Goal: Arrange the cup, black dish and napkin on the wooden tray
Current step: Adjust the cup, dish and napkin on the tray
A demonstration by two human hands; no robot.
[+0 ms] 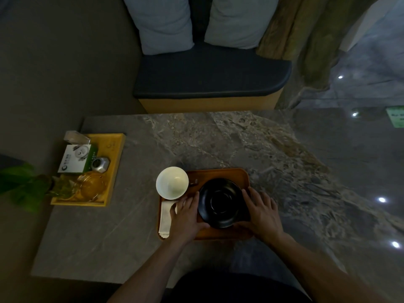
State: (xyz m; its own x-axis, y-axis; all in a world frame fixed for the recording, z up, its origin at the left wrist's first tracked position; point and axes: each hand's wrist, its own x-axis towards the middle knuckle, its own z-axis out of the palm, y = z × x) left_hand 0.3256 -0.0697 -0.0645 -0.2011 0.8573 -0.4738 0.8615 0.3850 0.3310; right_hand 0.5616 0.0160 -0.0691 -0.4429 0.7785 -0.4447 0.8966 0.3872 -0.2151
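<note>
Head camera, looking down: we sit at a grey marble table (218,138) in a dim room, both bare hands cupped around the black dish (220,203), which sits on the wooden tray (240,174) near the table's front edge. Our left hand (188,217) presses its fingers against the dish's left rim, with the thumb near the front; our right hand (261,215) holds the right rim, fingers spread and curved along it. We see the white cup (172,182), empty and upright, at the tray's far left corner, overhanging the tray's edge. A folded pale napkin (167,217) lies along the tray's left side, partly under our left hand. To our left, well apart, a yellow tray (115,149) carries a white-and-green box (74,159), a small metallic object (100,165) and an amber glass vessel (90,185), with green leaves (19,182) beside it. Beyond the table stands a bench with a dark blue seat cushion (207,75) and two light pillows (166,20). At right, a polished dark floor (360,138) reflects small ceiling lights.
</note>
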